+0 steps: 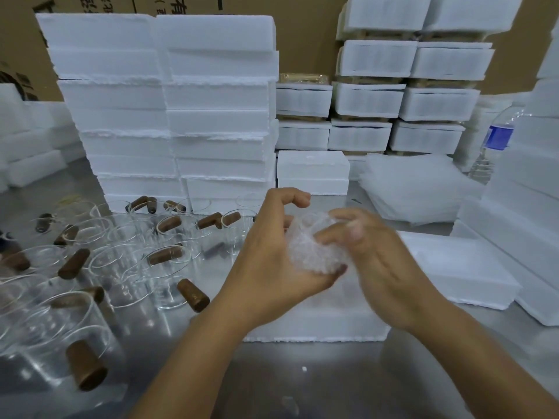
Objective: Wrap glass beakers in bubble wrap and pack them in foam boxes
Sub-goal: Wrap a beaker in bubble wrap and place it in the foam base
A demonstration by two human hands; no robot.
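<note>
- A brushed-metal surface [302,388] fills the foreground, backed by brown cardboard cartons [308,34] with printed lettering
- Tall stacks of white foam boxes [169,101] stand at the rear left, and smaller wrapped packs [366,101] are stacked at the rear right
- A pile of bubble wrap sheets [417,186] lies right of centre, with a water bottle [496,140] just behind it
- Bare glass beakers [121,261] with brown handles crowd the left side, mostly upright
- The wrapped beaker [311,246] is held in the air above a low foam box [317,325], between both hands
- A round rim shows faintly at its top, facing up and away; its long axis cannot be told under the wrap
- The left hand [272,261] cups it from below, fingers curled round it
- The right hand [378,261], motion-blurred, grips the wrap from the right side
</note>
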